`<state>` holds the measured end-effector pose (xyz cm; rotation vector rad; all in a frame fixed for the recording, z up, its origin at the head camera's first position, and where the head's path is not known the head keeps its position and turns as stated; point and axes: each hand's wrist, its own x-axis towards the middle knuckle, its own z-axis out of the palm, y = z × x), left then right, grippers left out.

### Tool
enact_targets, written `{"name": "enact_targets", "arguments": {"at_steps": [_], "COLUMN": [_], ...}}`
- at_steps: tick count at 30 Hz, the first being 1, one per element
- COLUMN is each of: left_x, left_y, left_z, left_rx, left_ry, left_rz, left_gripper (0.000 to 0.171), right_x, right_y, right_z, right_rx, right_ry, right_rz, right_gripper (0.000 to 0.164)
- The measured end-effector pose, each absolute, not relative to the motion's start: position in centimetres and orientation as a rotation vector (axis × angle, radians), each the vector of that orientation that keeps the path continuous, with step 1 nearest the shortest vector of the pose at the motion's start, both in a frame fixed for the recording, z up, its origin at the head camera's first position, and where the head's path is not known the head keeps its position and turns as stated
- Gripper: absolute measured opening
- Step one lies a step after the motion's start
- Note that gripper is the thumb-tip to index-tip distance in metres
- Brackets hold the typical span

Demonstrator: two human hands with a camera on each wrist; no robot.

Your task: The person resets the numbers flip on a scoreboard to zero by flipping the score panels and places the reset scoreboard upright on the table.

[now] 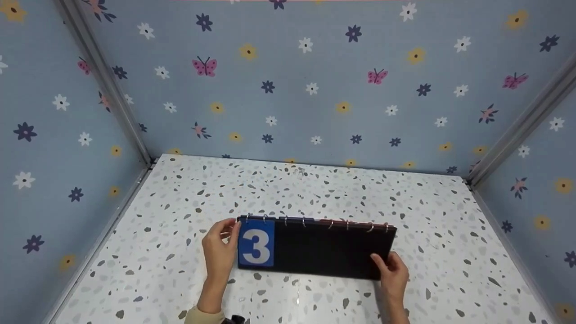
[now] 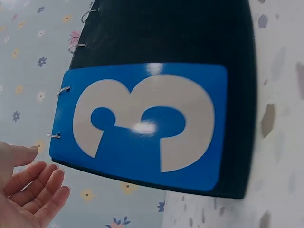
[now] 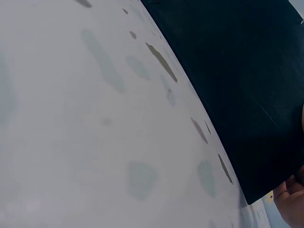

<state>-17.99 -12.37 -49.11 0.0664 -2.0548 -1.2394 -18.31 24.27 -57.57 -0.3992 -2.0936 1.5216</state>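
Note:
A long black flip scoreboard [image 1: 326, 249] stands tilted over the speckled table, metal rings along its top edge. On its left end hangs a blue number card [image 1: 243, 260] with a white 3, filling much of the left wrist view. My right hand [image 1: 393, 274] grips the lower right edge, thumb on the front and the other fingers behind. Beside the upper left corner is my left hand [image 2: 33, 190], its fingers loosely bent and nothing between them and the thumb. In the right wrist view, the board's black face hides most of the right hand.
The white table [image 1: 288, 189] has a scattered stone-chip pattern. Flowered blue panels [image 1: 310, 90] enclose it at the back and both sides, with grey metal posts [image 1: 108, 85] at the corners. Bits of blue and red show behind the rings.

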Motion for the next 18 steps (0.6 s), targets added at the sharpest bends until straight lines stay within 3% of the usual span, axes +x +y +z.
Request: {"name": "enact_targets", "arguments": {"at_steps": [11,18], "left_x": [-16.8,-16.9], "left_y": [-11.1,-10.6], "left_z": [-52.2,-53.1], "left_rx": [0.179,0.316], "left_ry": [-2.049,-2.049], "left_rz": [-1.336,-1.43], "left_gripper": [0.031,0.03], "right_x": [-17.9,-17.6], "right_y": [24.1,23.6], "right_z": [-56.7,-55.7], "right_rx": [-0.364,-0.36], "right_ry": [-2.084,-2.082], "right_rz": [1.52,1.539], "right_gripper": [0.018,0.016]}}
